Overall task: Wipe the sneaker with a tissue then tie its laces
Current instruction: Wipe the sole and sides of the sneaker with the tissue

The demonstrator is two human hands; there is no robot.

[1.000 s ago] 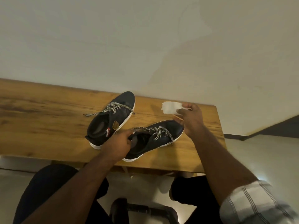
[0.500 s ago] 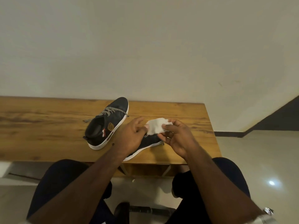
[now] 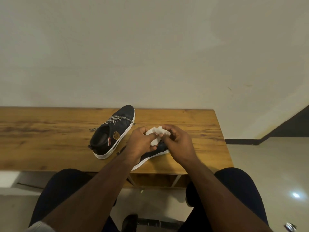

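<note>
Two hands [image 3: 160, 141] on one tissue [image 3: 158, 132], two sneakers [image 3: 113, 131].

The dark blue canvas sneaker with a white sole [image 3: 151, 156] nearest the person is mostly hidden behind the left hand [image 3: 142, 143] and right hand [image 3: 179, 144]; only its sole edge and part of its side show, and its laces cannot be seen. The crumpled white tissue [image 3: 157, 133] is partly covered by the fingers [image 3: 167, 129] of both hands. The wooden tabletop [image 3: 41, 136] is cut off at the left picture edge.
</note>
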